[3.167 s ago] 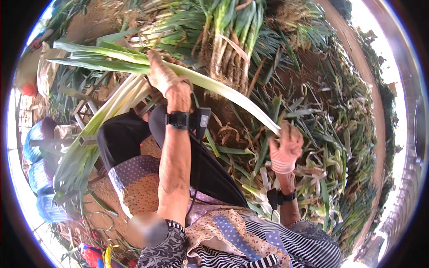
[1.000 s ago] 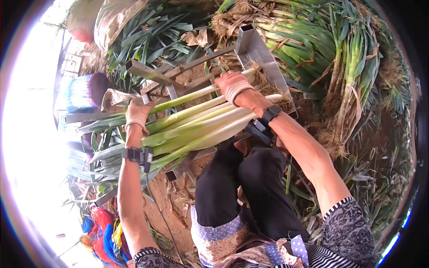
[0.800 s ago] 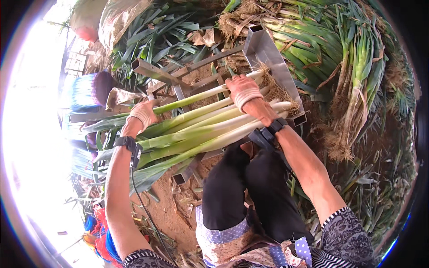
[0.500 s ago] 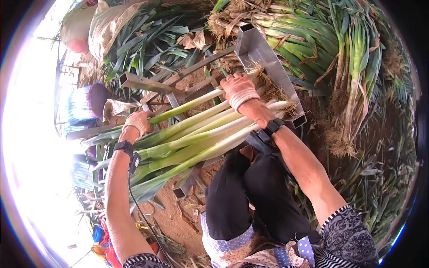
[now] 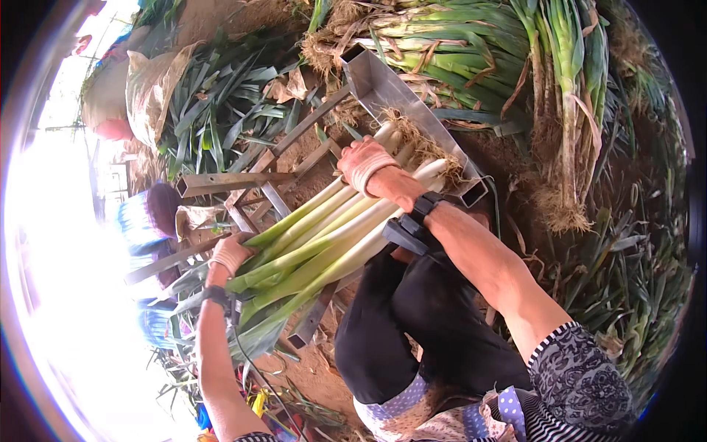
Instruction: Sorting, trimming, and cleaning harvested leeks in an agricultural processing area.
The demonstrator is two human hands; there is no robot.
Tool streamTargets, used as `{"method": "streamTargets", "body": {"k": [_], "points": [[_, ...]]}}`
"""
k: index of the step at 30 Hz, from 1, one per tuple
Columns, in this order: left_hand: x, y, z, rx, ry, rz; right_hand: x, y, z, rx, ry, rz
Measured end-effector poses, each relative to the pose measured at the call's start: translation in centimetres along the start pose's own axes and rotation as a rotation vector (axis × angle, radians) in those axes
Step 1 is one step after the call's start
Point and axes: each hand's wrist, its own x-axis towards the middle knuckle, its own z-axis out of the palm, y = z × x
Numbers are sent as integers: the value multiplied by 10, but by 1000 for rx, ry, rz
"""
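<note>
Several leeks (image 5: pixel 324 247) lie side by side across a metal frame (image 5: pixel 236 182), white root ends to the right and green leaves to the left. My right hand (image 5: pixel 368 166), with a pale band around its palm, curls closed over the white stalks just short of the roots (image 5: pixel 421 145). At the green end, my left hand (image 5: pixel 230 254) closes around the far edge of the bunch; its fingertips are partly hidden. The roots lie close to the frame's upright metal end plate (image 5: pixel 420 110).
A big heap of leeks (image 5: pixel 464 51) with dried roots lies beyond the plate, and more hang down (image 5: pixel 567 118) at the right. Cut green leaves (image 5: pixel 221 103) and a pale sack (image 5: pixel 151 96) are at the far left. A cable (image 5: pixel 254 365) trails from my left wrist.
The far leek, held apart half a second ago, now lies against the others. My right hand has shifted left and slightly nearer; my left hand has moved nearer too. The view has shifted.
</note>
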Motion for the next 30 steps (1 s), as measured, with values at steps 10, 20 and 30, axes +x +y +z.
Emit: {"method": "streamTargets", "body": {"k": [10, 20, 30], "points": [[0, -3, 20, -33, 128, -65, 5, 5, 1, 14, -47, 233], [-12, 28, 15, 63, 82, -145, -14, 23, -12, -156, -198, 171], [-11, 18, 23, 13, 77, 2, -16, 19, -17, -73, -174, 218]]}}
